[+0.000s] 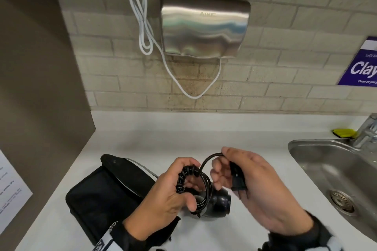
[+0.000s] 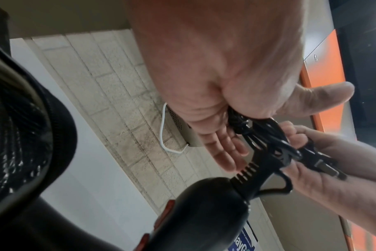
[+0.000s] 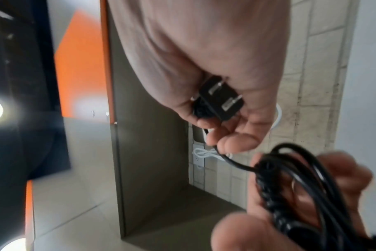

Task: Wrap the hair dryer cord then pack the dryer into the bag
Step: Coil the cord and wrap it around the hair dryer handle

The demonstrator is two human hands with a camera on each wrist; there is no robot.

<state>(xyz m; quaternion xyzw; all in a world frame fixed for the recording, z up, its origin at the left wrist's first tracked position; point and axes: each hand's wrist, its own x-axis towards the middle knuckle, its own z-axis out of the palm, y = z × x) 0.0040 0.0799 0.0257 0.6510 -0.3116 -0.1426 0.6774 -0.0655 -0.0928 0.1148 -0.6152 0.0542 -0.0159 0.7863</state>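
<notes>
Black cord point(image 1: 202, 185) is gathered into loops over a white countertop point(image 1: 142, 134), and the person's left hand point(image 1: 169, 195) has its fingers curled round that bundle, thumb pressed against the coiled section. Below the loops sits the black hair dryer point(image 1: 218, 201), held just above the counter by the same bundle; from the left wrist view its ribbed cord collar point(image 2: 245, 173) rises toward the fingers. The right hand point(image 1: 255, 187) is half closed, with the two-pin plug point(image 3: 221, 100) lying across its palm and the fingertips pinching the short arch of cord that runs back to the loops. A black zipped bag point(image 1: 106, 193) lies open on the counter just left of the hands, touching the left forearm. To the right is a steel sink point(image 1: 326, 169). On the tiled wall hangs a steel hand dryer point(image 1: 204, 26) with its white cable point(image 1: 142, 26).
</notes>
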